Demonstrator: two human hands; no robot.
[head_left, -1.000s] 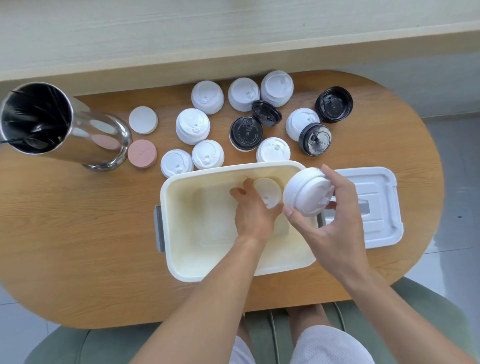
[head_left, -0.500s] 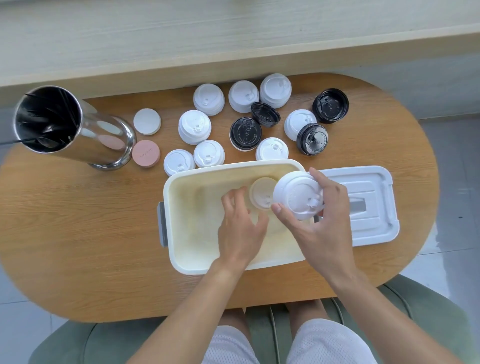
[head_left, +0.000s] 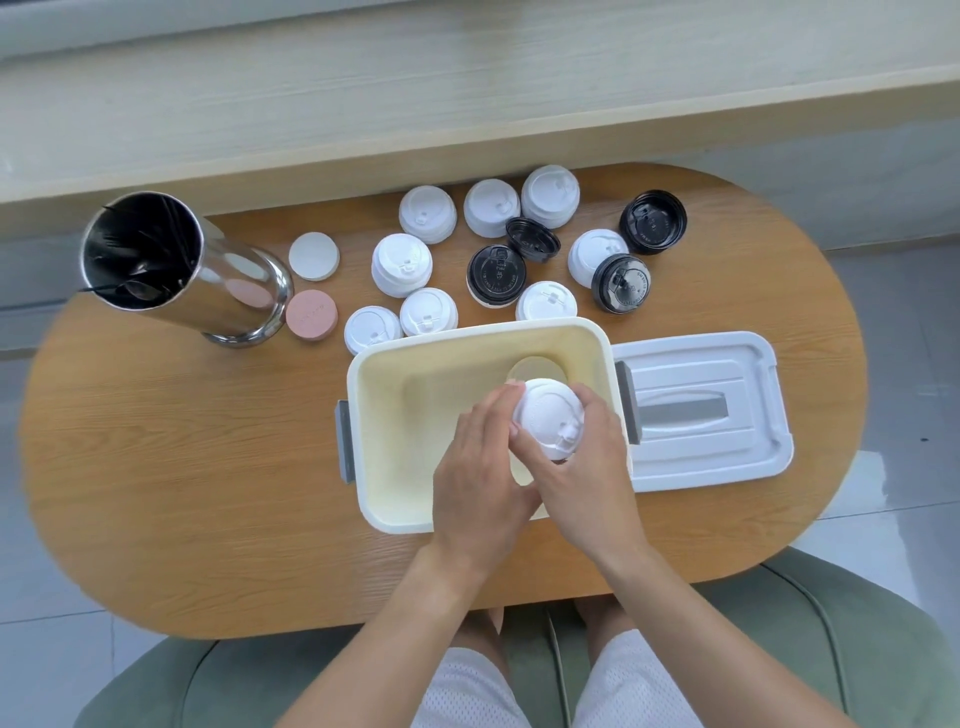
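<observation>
A cream plastic bin sits open on the oval wooden table. Over its middle both hands hold one white lidded cup, lid up. My right hand wraps its near and right side. My left hand grips its left side with curled fingers. Another cup with a flat cream lid stands inside the bin at the far side, just beyond the held one. The lower part of the held cup is hidden by my hands.
Several white-lidded cups and black-lidded cups stand behind the bin. The bin's white lid lies to its right. A tall steel canister stands far left, with a white coaster and a pink coaster beside it.
My right hand brought the white lidded cup from the bin's right rim down toward its middle. My left hand left the cream-lidded cup and came onto the white one.
</observation>
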